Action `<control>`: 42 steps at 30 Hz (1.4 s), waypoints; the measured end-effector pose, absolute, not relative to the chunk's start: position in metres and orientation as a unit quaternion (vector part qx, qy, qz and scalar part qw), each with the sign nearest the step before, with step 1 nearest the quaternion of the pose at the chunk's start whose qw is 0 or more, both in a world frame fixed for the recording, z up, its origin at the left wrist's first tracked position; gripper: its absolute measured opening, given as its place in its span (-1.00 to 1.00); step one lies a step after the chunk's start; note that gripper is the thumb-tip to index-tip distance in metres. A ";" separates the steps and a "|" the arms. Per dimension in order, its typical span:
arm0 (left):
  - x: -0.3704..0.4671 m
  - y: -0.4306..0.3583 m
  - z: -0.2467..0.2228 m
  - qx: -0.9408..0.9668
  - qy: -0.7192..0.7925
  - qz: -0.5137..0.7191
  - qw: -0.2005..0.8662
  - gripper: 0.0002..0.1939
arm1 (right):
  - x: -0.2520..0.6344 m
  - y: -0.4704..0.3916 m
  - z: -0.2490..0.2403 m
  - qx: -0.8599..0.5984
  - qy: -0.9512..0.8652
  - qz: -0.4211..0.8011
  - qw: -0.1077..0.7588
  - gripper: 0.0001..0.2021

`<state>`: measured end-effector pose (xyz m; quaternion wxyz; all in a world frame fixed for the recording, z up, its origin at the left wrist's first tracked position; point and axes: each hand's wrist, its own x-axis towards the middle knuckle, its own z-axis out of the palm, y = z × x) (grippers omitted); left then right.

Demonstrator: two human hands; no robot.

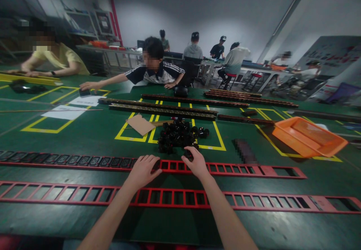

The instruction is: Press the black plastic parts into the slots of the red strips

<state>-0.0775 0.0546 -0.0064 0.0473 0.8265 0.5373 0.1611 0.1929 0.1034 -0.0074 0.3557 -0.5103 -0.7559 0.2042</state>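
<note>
The red frame [270, 171] was overlapped by the spread left hand [144, 170]; whether black parts [176, 132] were pinched by the right hand [197, 163] couldn't be told.

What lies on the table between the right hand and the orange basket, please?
In the head view, a dark, blurred item lies between the right hand and the orange basket, with yellow lines.
</note>
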 end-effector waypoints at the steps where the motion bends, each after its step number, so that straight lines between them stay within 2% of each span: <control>1: -0.077 0.055 -0.007 0.827 0.537 0.162 0.046 -0.63 | 0.193 0.103 -0.007 -0.505 -0.761 0.202 0.354 -0.63; 8: -0.077 0.054 -0.006 0.827 0.537 0.162 0.041 -0.64 | 0.192 0.100 -0.005 -0.494 -0.743 0.267 0.364 -0.47; 20: -0.077 0.056 -0.008 0.829 0.533 0.164 0.042 -0.64 | 0.173 0.095 0.005 -0.442 -0.726 0.397 0.348 -0.64; 24: -0.078 0.056 -0.010 0.828 0.535 0.164 0.037 -0.63 | 0.158 0.092 0.008 -0.440 -0.734 0.362 0.369 -0.71; 29: -0.078 0.055 -0.009 0.827 0.537 0.161 0.042 -0.64 | 0.150 0.089 0.002 -0.454 -0.745 0.344 0.348 -0.57; 33: -0.078 0.056 -0.009 0.830 0.532 0.160 0.044 -0.66 | 0.150 0.086 -0.002 -0.439 -0.777 0.314 0.324 -0.68; 42: -0.079 0.055 -0.011 0.830 0.532 0.167 0.030 -0.63 | 0.152 0.084 -0.003 -0.422 -0.775 0.331 0.335 -0.59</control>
